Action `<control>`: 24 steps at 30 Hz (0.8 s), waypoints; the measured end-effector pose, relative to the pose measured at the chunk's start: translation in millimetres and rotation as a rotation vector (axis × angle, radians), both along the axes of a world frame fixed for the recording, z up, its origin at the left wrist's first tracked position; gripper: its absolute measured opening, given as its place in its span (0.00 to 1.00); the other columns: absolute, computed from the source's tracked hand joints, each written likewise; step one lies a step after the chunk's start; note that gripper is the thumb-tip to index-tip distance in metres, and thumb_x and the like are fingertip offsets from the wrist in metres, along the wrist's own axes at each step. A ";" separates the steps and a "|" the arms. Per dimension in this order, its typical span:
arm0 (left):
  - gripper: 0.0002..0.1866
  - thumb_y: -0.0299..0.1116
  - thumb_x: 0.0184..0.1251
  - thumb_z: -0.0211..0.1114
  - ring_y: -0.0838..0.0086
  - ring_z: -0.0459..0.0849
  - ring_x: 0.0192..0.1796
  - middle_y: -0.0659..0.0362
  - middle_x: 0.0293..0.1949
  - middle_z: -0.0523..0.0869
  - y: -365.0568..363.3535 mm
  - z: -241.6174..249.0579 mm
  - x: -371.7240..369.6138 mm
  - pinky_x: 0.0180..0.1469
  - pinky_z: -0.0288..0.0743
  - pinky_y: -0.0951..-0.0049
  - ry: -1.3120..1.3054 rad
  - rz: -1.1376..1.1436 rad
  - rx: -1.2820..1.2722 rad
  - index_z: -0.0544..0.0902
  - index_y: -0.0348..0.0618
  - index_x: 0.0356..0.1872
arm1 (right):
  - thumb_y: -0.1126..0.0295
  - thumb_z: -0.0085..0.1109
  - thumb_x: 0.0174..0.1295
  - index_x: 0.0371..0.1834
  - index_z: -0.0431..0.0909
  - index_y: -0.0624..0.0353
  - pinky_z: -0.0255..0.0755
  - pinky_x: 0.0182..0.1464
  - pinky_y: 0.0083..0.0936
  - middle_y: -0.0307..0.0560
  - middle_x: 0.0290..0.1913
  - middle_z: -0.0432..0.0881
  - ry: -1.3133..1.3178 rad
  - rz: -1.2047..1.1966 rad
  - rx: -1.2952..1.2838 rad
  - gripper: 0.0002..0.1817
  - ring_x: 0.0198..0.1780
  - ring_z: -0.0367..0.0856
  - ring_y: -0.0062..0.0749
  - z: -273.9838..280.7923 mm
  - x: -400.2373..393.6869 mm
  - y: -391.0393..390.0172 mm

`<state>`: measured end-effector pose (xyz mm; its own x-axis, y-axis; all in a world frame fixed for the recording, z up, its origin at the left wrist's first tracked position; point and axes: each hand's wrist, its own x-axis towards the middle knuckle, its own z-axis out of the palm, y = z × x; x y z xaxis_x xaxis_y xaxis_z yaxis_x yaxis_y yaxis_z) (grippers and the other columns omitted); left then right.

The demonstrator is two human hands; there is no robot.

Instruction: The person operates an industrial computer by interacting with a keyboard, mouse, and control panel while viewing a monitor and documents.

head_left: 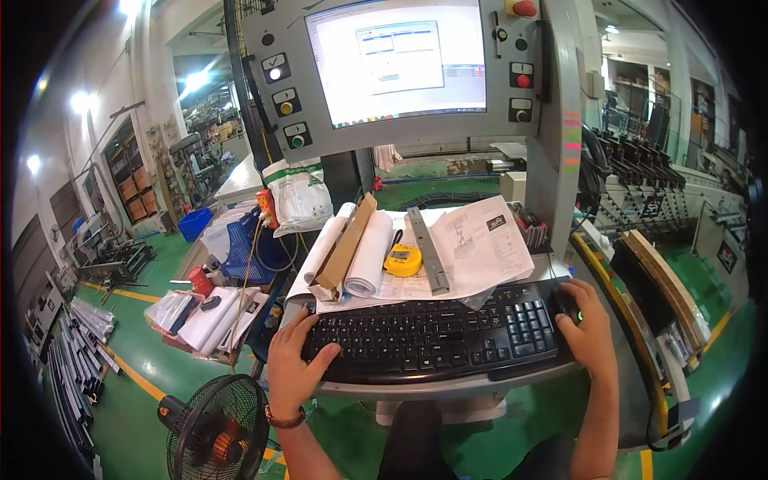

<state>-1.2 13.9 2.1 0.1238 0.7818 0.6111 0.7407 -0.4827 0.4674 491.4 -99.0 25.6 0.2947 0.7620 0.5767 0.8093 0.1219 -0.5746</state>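
Observation:
A black keyboard [432, 336] lies along the front of the console shelf. At its left end rests my left hand [294, 360], thumb spread away from the fingers and nothing held. My right hand [586, 324] curves over a dark computer mouse [566, 302] just beyond the number pad; a small green light shows by it. Behind the keys are rolled papers [370, 260], a long cardboard piece [346, 244], a yellow tape measure [402, 260], a grey metal strip [428, 252] and printed drawing sheets [484, 240].
Above hangs a control panel with a lit screen [400, 60] and buttons, including a red knob [524, 9]. A black fan [218, 428] stands low at left, near stacked papers [212, 320]. A white bag [298, 196] sits behind the shelf. Boards [664, 280] lean at right.

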 end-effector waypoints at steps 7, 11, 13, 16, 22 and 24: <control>0.39 0.57 0.71 0.84 0.43 0.85 0.79 0.43 0.79 0.88 -1.7 1.3 1.0 0.85 0.71 0.44 -0.016 -0.004 -0.010 0.91 0.37 0.73 | 0.69 0.68 0.68 0.74 0.85 0.64 0.77 0.81 0.48 0.61 0.80 0.84 0.002 0.004 -0.019 0.30 0.79 0.85 0.64 -2.6 3.2 0.8; 0.39 0.57 0.71 0.84 0.43 0.85 0.79 0.43 0.79 0.88 -0.9 1.4 0.7 0.85 0.71 0.44 -0.009 0.000 -0.011 0.91 0.37 0.73 | 0.69 0.68 0.68 0.75 0.85 0.64 0.77 0.81 0.48 0.61 0.80 0.83 -0.011 0.004 -0.017 0.30 0.78 0.85 0.64 -3.6 4.4 1.2; 0.39 0.57 0.71 0.84 0.43 0.85 0.79 0.43 0.79 0.88 -0.3 0.6 0.2 0.84 0.71 0.44 -0.009 0.001 -0.010 0.91 0.37 0.73 | 0.69 0.68 0.68 0.75 0.85 0.64 0.77 0.81 0.48 0.61 0.80 0.83 -0.002 0.004 -0.015 0.30 0.78 0.85 0.64 -1.4 2.3 0.6; 0.39 0.57 0.71 0.84 0.43 0.85 0.79 0.43 0.79 0.88 -1.2 1.4 0.7 0.84 0.71 0.44 -0.004 0.001 -0.008 0.91 0.37 0.72 | 0.69 0.69 0.68 0.75 0.84 0.63 0.77 0.81 0.48 0.61 0.80 0.83 -0.003 0.003 -0.009 0.31 0.78 0.85 0.64 -2.3 2.4 0.1; 0.39 0.57 0.71 0.84 0.43 0.85 0.79 0.43 0.79 0.89 -0.4 0.7 0.5 0.84 0.71 0.44 -0.003 -0.001 -0.002 0.91 0.37 0.72 | 0.69 0.70 0.70 0.76 0.84 0.63 0.78 0.80 0.47 0.60 0.81 0.83 0.004 0.005 -0.009 0.30 0.78 0.85 0.64 -1.4 1.2 0.6; 0.39 0.57 0.72 0.84 0.43 0.85 0.79 0.43 0.79 0.89 -0.3 0.8 0.1 0.84 0.71 0.44 -0.005 -0.006 0.000 0.91 0.37 0.72 | 0.68 0.70 0.71 0.76 0.84 0.63 0.78 0.80 0.47 0.60 0.81 0.83 0.012 0.008 -0.010 0.29 0.78 0.85 0.64 -1.4 1.2 1.2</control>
